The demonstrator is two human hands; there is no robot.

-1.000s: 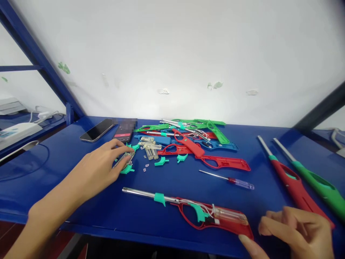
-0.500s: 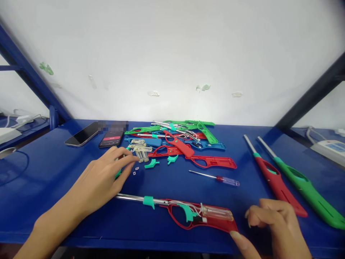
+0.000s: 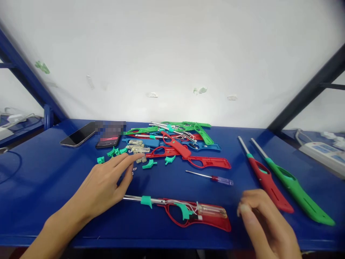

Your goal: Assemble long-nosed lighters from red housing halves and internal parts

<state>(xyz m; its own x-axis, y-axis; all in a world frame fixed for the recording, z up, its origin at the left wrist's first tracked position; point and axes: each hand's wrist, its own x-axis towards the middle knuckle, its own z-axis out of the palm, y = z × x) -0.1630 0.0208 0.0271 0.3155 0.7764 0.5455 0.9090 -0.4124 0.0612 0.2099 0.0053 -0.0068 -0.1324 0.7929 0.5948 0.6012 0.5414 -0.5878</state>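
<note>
Cables point(image 3: 25, 119) and a white block point(image 3: 16, 118) sit far behind and left of the red half-shell lighter point(image 3: 212, 222), which lies flat near the front edge of the blue table point(image 3: 35, 201). Nearer, behind that lighter's left end, are a dark phone point(image 3: 79, 135) and a lit phone point(image 3: 107, 143); the lit one shows a pinkish-red bar, any writing on it too small to read. Next, behind the lighter's barrel point(image 3: 134, 198), come loose teal triggers point(image 3: 115, 151). The person's left hand point(image 3: 107, 178) is just left of and behind the barrel, thumb and forefinger apart, the forefinger tip at a cluster of clear tanks point(image 3: 140, 149); whether it touches them cannot be told. Behind the lighter's middle, a heap of casings point(image 3: 176, 145) in red, blue and green, with metal rods, spreads toward the wall point(image 3: 134, 72). The half-shell lighter points its barrel left and carries a teal collar point(image 3: 146, 201), a teal trigger point(image 3: 184, 211), white wires and, at its right, a clear tank point(image 3: 211, 210). Behind that tank lies a purple-handled screwdriver point(image 3: 215, 178), its tip to the left. Just right of the half-shell lighter is the right hand point(image 3: 265, 219), fingers curled and thumb close to them; whether they meet or hold anything cannot be told. Farther right and behind, a whole red lighter point(image 3: 277, 196) and a whole green lighter point(image 3: 304, 198) slant side by side. Past them, a white power strip point(image 3: 325, 153) bears blue panels, any print on them too small to read.
</note>
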